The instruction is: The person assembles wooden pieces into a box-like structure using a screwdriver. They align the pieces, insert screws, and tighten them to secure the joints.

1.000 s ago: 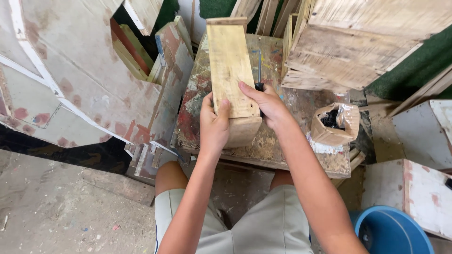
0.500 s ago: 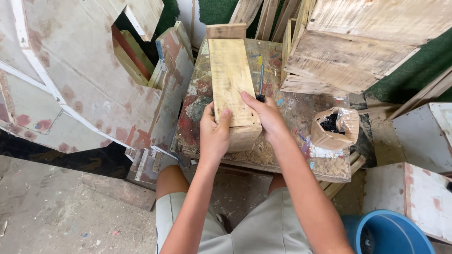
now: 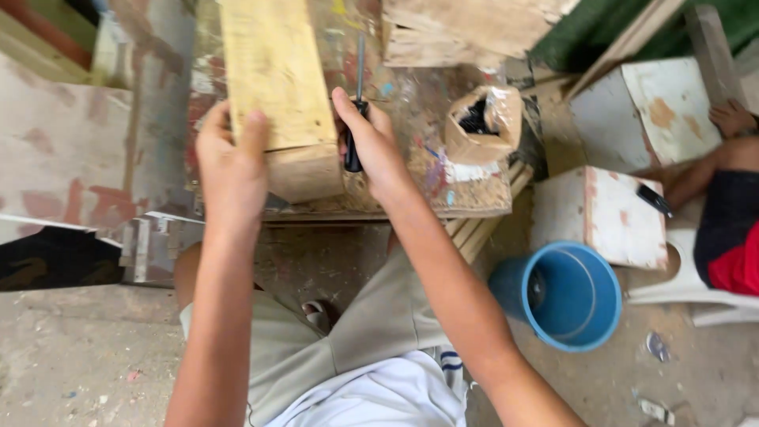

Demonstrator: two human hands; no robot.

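Your left hand (image 3: pixel 231 162) grips the wooden block (image 3: pixel 278 87) running lengthwise away from you on the counter (image 3: pixel 411 170), right hand (image 3: pixel 371 146) closed round the screwdriver (image 3: pixel 356 119) just beside it.

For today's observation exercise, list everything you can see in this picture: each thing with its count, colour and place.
Wooden box: one, pale yellow, on the workbench, held at its near end.
Screwdriver: one, black handle, beside the box.
Workbench: one, paint-stained, centre.
Small carton: one, brown, holding dark pieces, bench's right part.
Bucket: one, blue, on the floor, right.
White boxes: two, stained, right.
Another person: one, red and black clothes, far right.
Left hand: on the box.
Right hand: gripping the screwdriver.
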